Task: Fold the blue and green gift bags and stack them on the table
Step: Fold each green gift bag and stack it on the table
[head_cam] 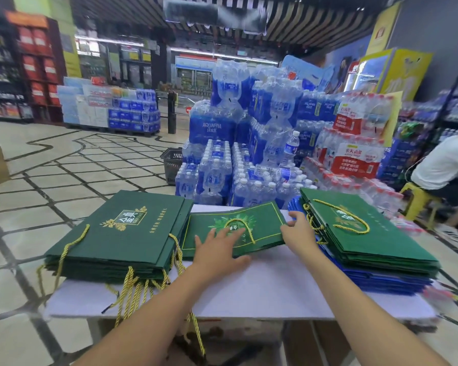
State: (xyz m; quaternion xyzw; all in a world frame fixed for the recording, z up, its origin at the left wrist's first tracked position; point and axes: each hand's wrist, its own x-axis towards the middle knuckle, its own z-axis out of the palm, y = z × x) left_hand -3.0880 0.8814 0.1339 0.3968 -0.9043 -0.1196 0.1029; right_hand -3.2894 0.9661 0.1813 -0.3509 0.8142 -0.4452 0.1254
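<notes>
A pile of shrink-wrapped water bottle packs fills the floor beyond the bench at 12 o'clock, blue-labelled packs to the left and red-labelled ones to the right. The white bench sits below it and carries all the bags.

At 9 o'clock on the bench lies a thick stack of folded green gift bags. The top bag is printed in gold and white, and gold cord handles spill over the near edge. At 3 o'clock a second pile has more green gift bags lying flat on top of blue gift bags, whose edges show below and at the far left corner.

Between the two piles, toward 12 o'clock, a single green bag with a thin gold border lies flat. Its left edge is close against the 9 o'clock stack, and its gold cord loop rests on its face.

The left hand lies palm-down on the near half of this bag, its grip spread wide, fingers straight, pressing on the paper. The right hand is at the bag's right edge, between it and the 3 o'clock pile, with the thumb over the bag's corner. Whether its grip pinches that edge or only touches it cannot be told.

At 3 o'clock beyond the bench a person in a white shirt sits on a yellow stool. A dark shopping basket stands on the floor left of the water packs.
</notes>
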